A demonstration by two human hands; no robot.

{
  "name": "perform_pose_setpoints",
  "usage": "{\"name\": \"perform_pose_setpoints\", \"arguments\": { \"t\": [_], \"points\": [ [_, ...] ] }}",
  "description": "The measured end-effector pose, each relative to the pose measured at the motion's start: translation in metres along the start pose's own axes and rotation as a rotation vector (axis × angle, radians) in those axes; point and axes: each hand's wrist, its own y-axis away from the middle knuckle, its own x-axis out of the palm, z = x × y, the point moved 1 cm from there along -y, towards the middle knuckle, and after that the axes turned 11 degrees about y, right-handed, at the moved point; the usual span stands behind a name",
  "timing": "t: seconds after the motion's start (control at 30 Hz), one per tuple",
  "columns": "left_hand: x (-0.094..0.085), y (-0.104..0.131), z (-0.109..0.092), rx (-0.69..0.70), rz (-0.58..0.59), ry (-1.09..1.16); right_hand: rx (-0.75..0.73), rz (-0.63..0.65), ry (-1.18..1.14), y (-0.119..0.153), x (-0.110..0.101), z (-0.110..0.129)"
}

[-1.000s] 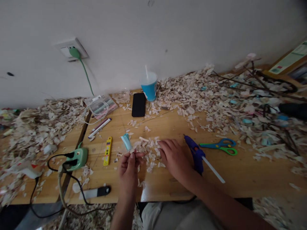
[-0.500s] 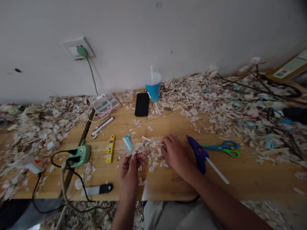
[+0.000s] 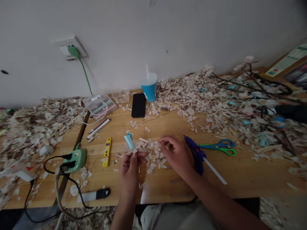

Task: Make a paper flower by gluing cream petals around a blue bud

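My left hand [image 3: 129, 166] is closed, with thumb and fingers pinching a light-blue rolled paper piece [image 3: 129, 141] that has pale petals around its lower end. The roll stands up above the fingertips, tilted slightly. Just right of it lies a loose heap of pale petals [image 3: 153, 159] on the wooden table. My right hand [image 3: 174, 153] is over the right edge of this heap, thumb and forefinger brought together on what looks like a small pale petal [image 3: 158, 143]. A dark blue glue gun [image 3: 195, 153] with a white glue stick lies beside the right hand.
Blue-green scissors [image 3: 219, 145] lie at the right. A yellow slim case [image 3: 107, 152], a utensil with a black handle [image 3: 103, 193], and a green power strip [image 3: 78, 159] with cords are at the left. A phone [image 3: 138, 105] and blue cup [image 3: 150, 88] stand near the wall, between petal piles.
My right hand has lifted slightly from the petal heap, its thumb and forefinger now pinched together. My left hand keeps its hold on the blue roll. The view has shifted a little.
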Motion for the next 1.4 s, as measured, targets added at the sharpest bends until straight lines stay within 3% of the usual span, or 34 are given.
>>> {"name": "perform_pose_setpoints", "arguments": {
  "t": [0.23,0.67,0.9,1.17,1.4],
  "points": [
    [-0.003,0.004,0.000,0.019,0.030,-0.008,0.154,0.005,-0.243,0.005,0.002,-0.004],
    [-0.004,0.011,0.005,0.037,0.065,-0.007,0.143,0.105,-0.308,0.016,0.001,-0.008],
    [0.011,0.016,0.010,0.003,0.073,0.015,0.347,0.187,-0.512,0.024,-0.005,-0.002],
    [0.031,0.017,0.033,-0.001,0.043,0.044,0.380,0.125,-0.638,0.026,-0.007,0.001],
    [0.047,0.026,0.034,-0.161,0.092,0.244,0.406,0.118,-0.776,0.028,-0.008,-0.003]
  ]
}}
